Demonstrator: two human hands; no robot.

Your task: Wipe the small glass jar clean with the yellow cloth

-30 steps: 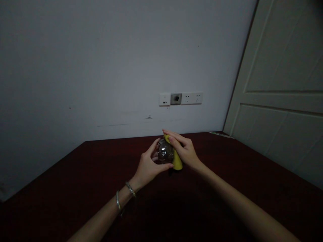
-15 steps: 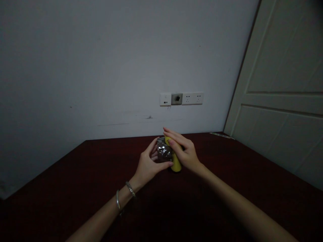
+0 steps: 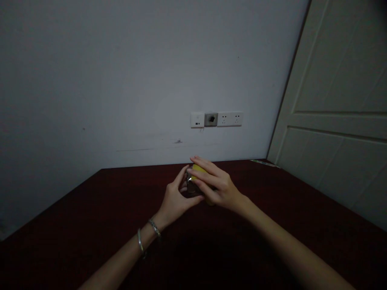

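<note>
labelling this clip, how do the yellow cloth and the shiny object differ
The yellow cloth is bright and matte; the shiny object is dark and glossy. The left hand grips the shiny object, while the right hand holds the yellow cloth against it. Both are partly hidden by fingers.

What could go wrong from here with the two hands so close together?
The shiny, dark, see-through object might slip from the grip of the left hand, since its surface looks smooth. The soft-looking yellow cloth could bunch under the right hand and nudge the object. The right hand also hides much of both, so a slip may be hard to spot.
</note>
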